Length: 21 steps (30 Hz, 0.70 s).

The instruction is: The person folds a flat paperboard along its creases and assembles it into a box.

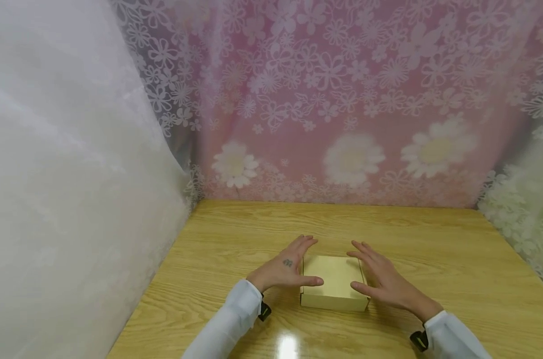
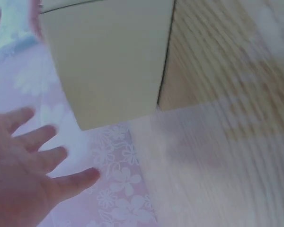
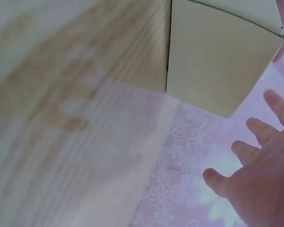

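A small closed cardboard box (image 1: pixel 334 279), pale yellow, lies flat on the wooden table. My left hand (image 1: pixel 289 267) is at its left side, fingers extended and thumb over the top's near left part. On the opposite side my right hand (image 1: pixel 385 279) mirrors it, its thumb over the lid's right edge. In the left wrist view the box (image 2: pixel 109 61) stands apart from the spread fingers of the left hand (image 2: pixel 33 165). The right wrist view likewise shows a gap between the box (image 3: pixel 217 56) and the right hand (image 3: pixel 265 161). Neither hand grips anything.
The wood-grain table (image 1: pixel 235 234) extends around the box. A pink floral curtain (image 1: pixel 298 99) hangs behind its far edge, and a whitish sheet (image 1: pixel 74 174) hangs along the left. Another pale floral curtain (image 1: pixel 531 199) borders the right. Each wrist bears a dark strapped device (image 1: pixel 264 310).
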Motion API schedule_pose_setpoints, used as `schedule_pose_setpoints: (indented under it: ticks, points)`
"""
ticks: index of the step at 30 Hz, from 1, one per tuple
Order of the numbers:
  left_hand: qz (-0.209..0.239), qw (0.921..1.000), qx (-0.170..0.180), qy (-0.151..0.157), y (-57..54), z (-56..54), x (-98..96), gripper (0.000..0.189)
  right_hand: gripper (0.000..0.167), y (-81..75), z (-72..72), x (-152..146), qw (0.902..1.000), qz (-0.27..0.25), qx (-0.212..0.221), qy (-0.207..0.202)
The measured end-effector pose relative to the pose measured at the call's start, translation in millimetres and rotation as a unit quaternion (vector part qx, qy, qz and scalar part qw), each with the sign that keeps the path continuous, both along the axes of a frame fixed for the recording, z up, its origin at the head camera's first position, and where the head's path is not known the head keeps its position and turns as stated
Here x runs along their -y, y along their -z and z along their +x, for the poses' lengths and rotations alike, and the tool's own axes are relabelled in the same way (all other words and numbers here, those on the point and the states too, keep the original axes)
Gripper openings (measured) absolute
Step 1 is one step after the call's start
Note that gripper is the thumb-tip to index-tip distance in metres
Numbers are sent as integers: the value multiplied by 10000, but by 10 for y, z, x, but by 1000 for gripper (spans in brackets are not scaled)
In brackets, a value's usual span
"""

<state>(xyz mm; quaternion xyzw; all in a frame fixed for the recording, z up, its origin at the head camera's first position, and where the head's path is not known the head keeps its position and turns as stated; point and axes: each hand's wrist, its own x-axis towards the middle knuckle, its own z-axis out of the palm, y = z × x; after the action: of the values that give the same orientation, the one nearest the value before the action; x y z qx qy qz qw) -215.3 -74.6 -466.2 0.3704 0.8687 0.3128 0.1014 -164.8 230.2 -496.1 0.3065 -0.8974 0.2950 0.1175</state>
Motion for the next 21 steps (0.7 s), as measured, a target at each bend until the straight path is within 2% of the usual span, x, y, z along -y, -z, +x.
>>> schedule_pose_setpoints:
  ticks: [3,6,10,15,21]
  points:
    - [61,9998,-129,-141,15,-17,-29,97,64,-28,-2,23,9998,42,156,145]
    - [83,9997,-91,-204,59,-11,-41,96,63,-20,11,43,9992,-35,362,145]
    - [27,9995,-212,-247,101,6,-39,94,63,11,28,62,9986,-69,499,148]
    - [-53,9987,-399,-321,110,5,-8,94,63,8,39,78,9986,20,489,207]
    - [-43,9984,-434,-359,104,-1,8,93,61,-27,21,61,9987,23,482,157]
